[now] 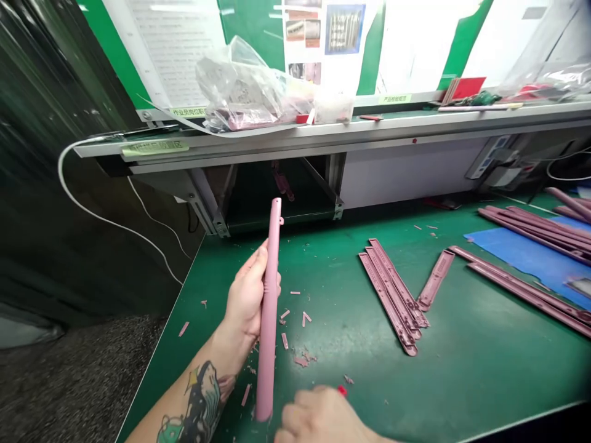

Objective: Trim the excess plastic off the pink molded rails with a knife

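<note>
My left hand point(249, 289) is wrapped round a long pink plastic strip point(269, 307), held upright over the table with a small tab on its right side near the top. At the bottom edge my right hand point(318, 418) is curled into a fist, close to the strip's lower end but apart from it. A small red piece point(342, 391) shows at its knuckles; the rest of whatever it grips is hidden. Pink plastic scraps point(302, 360) and shavings lie scattered on the green table around both hands.
Several pink strips point(390, 295) lie side by side right of centre, with a shorter pink piece point(436, 280) beside them. More pink strips point(545, 231) rest on a blue sheet point(512, 252). Behind, a chute point(281, 218) opens under a shelf point(258, 144) holding plastic bags point(249, 86).
</note>
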Available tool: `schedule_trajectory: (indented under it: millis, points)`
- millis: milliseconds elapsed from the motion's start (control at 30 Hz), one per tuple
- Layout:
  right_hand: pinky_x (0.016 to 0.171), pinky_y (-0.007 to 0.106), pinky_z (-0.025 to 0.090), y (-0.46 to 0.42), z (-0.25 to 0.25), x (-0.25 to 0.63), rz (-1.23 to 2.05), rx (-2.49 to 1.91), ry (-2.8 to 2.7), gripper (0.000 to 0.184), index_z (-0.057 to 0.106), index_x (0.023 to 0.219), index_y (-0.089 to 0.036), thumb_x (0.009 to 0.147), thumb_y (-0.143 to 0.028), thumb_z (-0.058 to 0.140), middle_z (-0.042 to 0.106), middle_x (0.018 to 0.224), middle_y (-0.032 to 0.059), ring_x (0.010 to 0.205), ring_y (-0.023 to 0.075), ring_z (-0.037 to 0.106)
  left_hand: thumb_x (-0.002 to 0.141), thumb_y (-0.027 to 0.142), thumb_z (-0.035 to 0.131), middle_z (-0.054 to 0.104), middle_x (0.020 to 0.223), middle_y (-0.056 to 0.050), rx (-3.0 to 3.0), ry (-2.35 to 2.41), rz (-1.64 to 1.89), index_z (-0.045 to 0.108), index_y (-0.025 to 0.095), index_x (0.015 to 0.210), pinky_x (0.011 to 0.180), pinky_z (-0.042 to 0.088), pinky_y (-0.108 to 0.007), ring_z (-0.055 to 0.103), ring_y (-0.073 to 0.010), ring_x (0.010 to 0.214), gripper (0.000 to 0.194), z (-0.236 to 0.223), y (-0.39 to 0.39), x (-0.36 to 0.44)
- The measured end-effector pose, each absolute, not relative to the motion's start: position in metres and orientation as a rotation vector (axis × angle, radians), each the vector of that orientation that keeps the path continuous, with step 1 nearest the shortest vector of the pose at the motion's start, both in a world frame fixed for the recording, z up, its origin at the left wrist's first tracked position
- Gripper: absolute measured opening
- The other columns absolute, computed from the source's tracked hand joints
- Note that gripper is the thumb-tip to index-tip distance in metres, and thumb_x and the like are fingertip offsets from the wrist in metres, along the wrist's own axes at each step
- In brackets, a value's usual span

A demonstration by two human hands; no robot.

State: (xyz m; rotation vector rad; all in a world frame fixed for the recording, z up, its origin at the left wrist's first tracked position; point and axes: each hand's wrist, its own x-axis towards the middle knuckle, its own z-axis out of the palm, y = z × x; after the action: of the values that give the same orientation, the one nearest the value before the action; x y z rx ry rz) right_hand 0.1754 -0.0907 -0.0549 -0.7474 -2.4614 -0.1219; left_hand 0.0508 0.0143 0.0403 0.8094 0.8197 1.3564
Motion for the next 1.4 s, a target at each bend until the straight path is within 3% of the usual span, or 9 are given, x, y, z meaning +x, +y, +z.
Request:
schedule_trajectory:
  millis: [67, 167, 300, 700, 1067, 1233, 1400]
  points:
    - [0.042, 0.025, 0.023, -0.087, -0.054, 0.183, 0.038, -0.684, -2.367, 0.044, 0.064, 0.083, -0.022, 0.100, -0.046, 0.031, 0.050, 0.052, -0.0025, 0.044, 0.0121, 0.039, 0.087, 0.044, 0.061, 0.044, 0.063, 0.005, 0.810, 0.814, 1.399, 0.059, 0.031, 0.127, 0.035, 0.035, -0.013, 0.039, -0.0045, 0.043, 0.042, 0.044, 0.021, 0.047]
    - [0.057, 0.025, 0.042, -0.064, -0.025, 0.201, 0.245, -0.833, -2.083, 0.035, 0.061, 0.116, -0.018, 0.096, -0.042, 0.046, 0.065, 0.075, 0.0034, 0.063, 0.0137, 0.055, 0.084, 0.044, 0.064, 0.044, 0.064, 0.005, 0.826, 0.808, 1.389, 0.061, 0.028, 0.125, 0.035, 0.036, -0.013, 0.040, -0.0047, 0.044, 0.044, 0.041, 0.018, 0.047]
    - [0.067, 0.027, 0.047, -0.037, 0.002, 0.211, 0.190, -0.921, -1.852, 0.024, 0.066, 0.111, -0.019, 0.088, -0.024, 0.063, 0.069, 0.083, 0.0048, 0.075, 0.0153, 0.061, 0.085, 0.045, 0.063, 0.043, 0.060, 0.005, 0.836, 0.810, 1.341, 0.061, 0.027, 0.126, 0.036, 0.036, -0.013, 0.038, -0.0047, 0.044, 0.045, 0.034, 0.008, 0.053]
    - [0.062, 0.027, 0.049, -0.025, 0.017, 0.218, 0.045, -0.987, -1.768, 0.020, 0.072, 0.102, -0.017, 0.084, -0.020, 0.066, 0.072, 0.080, 0.0043, 0.069, 0.0152, 0.063, 0.084, 0.047, 0.064, 0.048, 0.053, 0.005, 0.878, 0.833, 1.250, 0.056, 0.025, 0.132, 0.040, 0.037, -0.013, 0.042, -0.0052, 0.043, 0.054, 0.039, -0.020, 0.063]
    - [0.075, 0.030, 0.052, 0.012, 0.065, 0.256, -0.026, -1.106, -1.442, 0.027, 0.070, 0.110, -0.019, 0.089, -0.031, 0.058, 0.071, 0.099, 0.0071, 0.087, 0.0191, 0.065, 0.082, 0.053, 0.063, 0.045, 0.054, 0.005, 0.877, 0.810, 1.061, 0.053, 0.024, 0.134, 0.041, 0.035, -0.017, 0.037, -0.0069, 0.044, 0.061, 0.032, -0.041, 0.069]
    - [0.055, 0.023, 0.046, 0.005, 0.054, 0.262, 0.218, -1.169, -1.542, 0.035, 0.066, 0.110, -0.018, 0.098, -0.038, 0.040, 0.065, 0.077, 0.0027, 0.064, 0.0133, 0.059, 0.077, 0.036, 0.074, 0.051, 0.073, 0.003, 0.823, 0.692, 1.074, 0.053, 0.026, 0.129, 0.038, 0.030, -0.014, 0.033, -0.0030, 0.045, 0.057, 0.020, -0.036, 0.058]
    - [0.071, 0.024, 0.048, -0.008, 0.038, 0.246, 0.157, -1.122, -1.836, 0.025, 0.064, 0.105, -0.019, 0.097, -0.035, 0.046, 0.068, 0.092, 0.0038, 0.082, 0.0149, 0.062, 0.086, 0.037, 0.060, 0.054, 0.071, 0.001, 0.900, 0.808, 1.071, 0.057, 0.019, 0.122, 0.042, 0.041, -0.017, 0.048, -0.0076, 0.050, 0.041, 0.015, -0.024, 0.053]
